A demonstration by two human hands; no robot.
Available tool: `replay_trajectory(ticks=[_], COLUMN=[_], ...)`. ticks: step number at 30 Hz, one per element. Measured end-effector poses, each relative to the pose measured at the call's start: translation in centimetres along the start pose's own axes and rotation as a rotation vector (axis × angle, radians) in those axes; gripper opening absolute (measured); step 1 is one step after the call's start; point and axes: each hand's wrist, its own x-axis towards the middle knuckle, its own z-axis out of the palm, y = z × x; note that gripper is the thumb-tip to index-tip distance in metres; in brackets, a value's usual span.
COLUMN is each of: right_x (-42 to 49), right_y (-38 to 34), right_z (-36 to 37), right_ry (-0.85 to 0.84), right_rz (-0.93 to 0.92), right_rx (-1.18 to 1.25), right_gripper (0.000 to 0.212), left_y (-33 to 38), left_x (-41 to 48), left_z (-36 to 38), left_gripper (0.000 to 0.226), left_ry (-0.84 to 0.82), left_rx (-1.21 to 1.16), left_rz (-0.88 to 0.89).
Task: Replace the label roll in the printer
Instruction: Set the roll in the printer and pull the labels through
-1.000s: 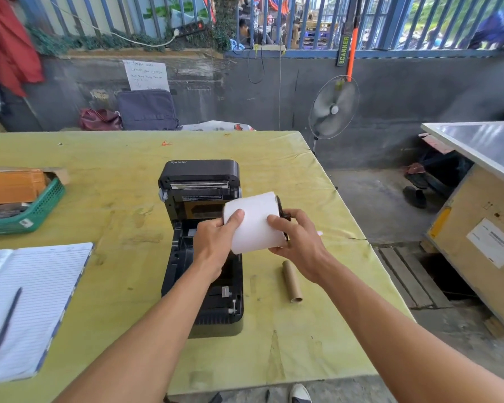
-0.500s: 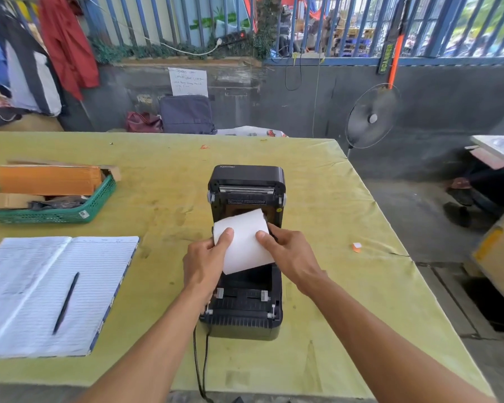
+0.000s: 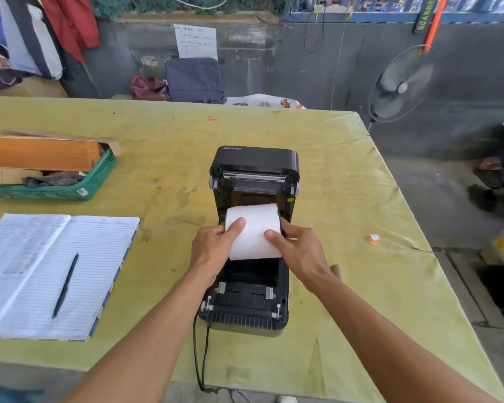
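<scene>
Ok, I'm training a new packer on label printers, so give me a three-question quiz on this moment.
1. True or false: the black label printer's lid is closed.
2. What holds the white label roll? A) left hand only B) both hands C) nothing
3. Fill in: the black pen lies on the open lined ______.

Key: 1 false, the lid stands open. 2 B: the left hand and right hand grip the roll's sides over the open bay. 3 notebook.
</scene>
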Motion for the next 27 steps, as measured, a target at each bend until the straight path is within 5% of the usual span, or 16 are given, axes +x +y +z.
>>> replay_trajectory(ticks=[2, 7, 11, 17, 23, 27], right_x=[-0.2, -0.6, -1.2, -1.2, -1.5, -2.2], right_y=[-0.1, 0.1, 0.4, -0.4, 0.9, 1.9], right_z=[0.5, 2.2, 3.1, 3.4, 3.6, 4.5], right_ry=[0.013, 0.077, 0.103, 0.137, 0.154, 0.144], right_rz=[0.011, 0.051, 0.058, 0.085, 0.134, 0.149], right_rx=[0.025, 0.081, 0.028, 0.004, 0.043, 0.098], right_gripper=[0.057, 0.055, 0.059, 0.051, 0.051, 0.056], left_y=[-0.4, -0.6, -2.2, -2.4, -2.7, -1.8], left_x=[0.4, 1.4, 1.3, 1.2, 1.2, 1.6], left_z=[-0.4, -1.4, -1.7, -1.8, -1.5, -1.9], left_gripper=[0.068, 0.037, 0.069, 0.078, 0.050, 0.053], left_ry=[-0.011, -0.063, -0.096, -0.123, -0.138, -0.138], left_rx=[-0.001, 0.023, 0.008, -0.013, 0.035, 0.095], left_rz=[0.005, 0.006, -0.046, -0.049, -0.041, -0.030])
